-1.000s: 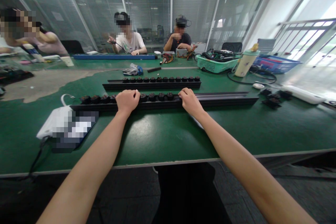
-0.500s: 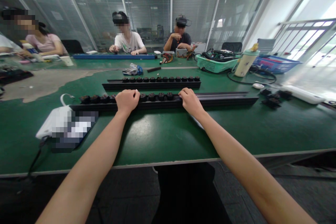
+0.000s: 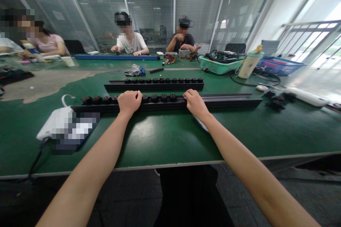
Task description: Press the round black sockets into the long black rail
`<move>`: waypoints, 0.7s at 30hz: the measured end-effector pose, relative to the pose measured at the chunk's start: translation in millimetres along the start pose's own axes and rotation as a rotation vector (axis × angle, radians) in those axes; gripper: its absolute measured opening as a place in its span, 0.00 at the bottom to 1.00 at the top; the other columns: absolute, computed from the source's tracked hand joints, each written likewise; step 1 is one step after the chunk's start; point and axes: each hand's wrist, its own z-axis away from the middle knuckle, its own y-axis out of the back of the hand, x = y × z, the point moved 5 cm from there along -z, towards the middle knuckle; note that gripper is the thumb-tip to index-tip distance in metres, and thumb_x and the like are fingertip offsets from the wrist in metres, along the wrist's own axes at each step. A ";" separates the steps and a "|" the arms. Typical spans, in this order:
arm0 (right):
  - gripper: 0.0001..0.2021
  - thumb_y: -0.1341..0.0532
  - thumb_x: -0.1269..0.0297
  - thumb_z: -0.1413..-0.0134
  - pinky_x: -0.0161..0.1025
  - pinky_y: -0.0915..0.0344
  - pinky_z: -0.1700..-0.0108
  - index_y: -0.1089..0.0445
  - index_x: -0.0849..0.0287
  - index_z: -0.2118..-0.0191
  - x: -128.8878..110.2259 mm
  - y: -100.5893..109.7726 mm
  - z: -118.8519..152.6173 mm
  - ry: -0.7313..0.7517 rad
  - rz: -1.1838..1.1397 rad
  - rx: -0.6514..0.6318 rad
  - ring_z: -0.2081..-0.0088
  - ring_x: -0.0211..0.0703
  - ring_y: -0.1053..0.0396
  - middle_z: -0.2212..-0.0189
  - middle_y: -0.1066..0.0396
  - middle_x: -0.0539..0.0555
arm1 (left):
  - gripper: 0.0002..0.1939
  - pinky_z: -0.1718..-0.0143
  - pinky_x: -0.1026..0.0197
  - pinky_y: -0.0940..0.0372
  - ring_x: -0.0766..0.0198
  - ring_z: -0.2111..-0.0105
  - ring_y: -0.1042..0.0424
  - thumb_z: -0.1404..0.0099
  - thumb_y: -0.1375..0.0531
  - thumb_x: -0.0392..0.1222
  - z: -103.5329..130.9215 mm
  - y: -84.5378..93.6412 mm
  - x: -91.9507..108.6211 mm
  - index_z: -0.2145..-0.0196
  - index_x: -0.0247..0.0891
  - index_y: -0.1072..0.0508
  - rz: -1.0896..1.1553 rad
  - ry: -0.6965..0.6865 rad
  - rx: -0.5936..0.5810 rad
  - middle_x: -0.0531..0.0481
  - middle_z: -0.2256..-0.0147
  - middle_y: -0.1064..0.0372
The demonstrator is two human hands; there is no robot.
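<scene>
A long black rail (image 3: 165, 106) with a channel lies across the green table in front of me, several round black pieces (image 3: 163, 97) lined up in its left and middle part. My left hand (image 3: 129, 101) is closed over the rail among these pieces, thumb on its right side; its fingertips are hidden behind. Just right of the last visible piece, my right hand (image 3: 194, 101) pinches at the channel with curled fingers. What sits under those fingers is hidden. Behind lies a shorter black rail (image 3: 154, 87) with a similar row of pieces.
Loose black parts (image 3: 277, 101) lie right of the rail. At left are a white box (image 3: 53, 122) with a cable and a blurred phone-like item (image 3: 77, 133). A green basket (image 3: 221, 64), a bottle (image 3: 249, 64) and gloves (image 3: 135, 70) stand farther back. People sit across the table.
My right hand has shifted very slightly right along the rail. My left hand keeps its place.
</scene>
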 end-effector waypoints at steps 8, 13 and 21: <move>0.20 0.49 0.81 0.36 0.50 0.31 0.48 0.23 0.58 0.53 -0.1 0.6 -0.4 -0.002 -0.003 -0.003 0.47 0.56 0.35 0.49 0.27 0.64 | 0.29 0.65 0.52 0.42 0.45 0.59 0.23 0.24 0.56 0.51 -0.1 0.6 0.4 0.65 0.37 0.18 0.014 0.010 -0.016 0.35 0.62 0.20; 0.19 0.49 0.81 0.36 0.49 0.31 0.49 0.24 0.57 0.55 0.4 1.8 -0.3 -0.010 0.001 -0.001 0.47 0.56 0.34 0.49 0.28 0.64 | 0.29 0.65 0.52 0.42 0.44 0.59 0.23 0.24 0.56 0.52 -0.8 0.1 0.3 0.64 0.37 0.18 0.001 0.013 -0.012 0.34 0.61 0.20; 0.17 0.48 0.81 0.35 0.48 0.31 0.48 0.24 0.58 0.55 2.8 6.7 -0.2 -0.031 0.015 -0.020 0.47 0.56 0.34 0.49 0.27 0.64 | 0.29 0.64 0.52 0.42 0.44 0.59 0.23 0.24 0.56 0.52 -0.3 0.2 -0.1 0.65 0.37 0.18 0.014 0.015 -0.019 0.34 0.61 0.20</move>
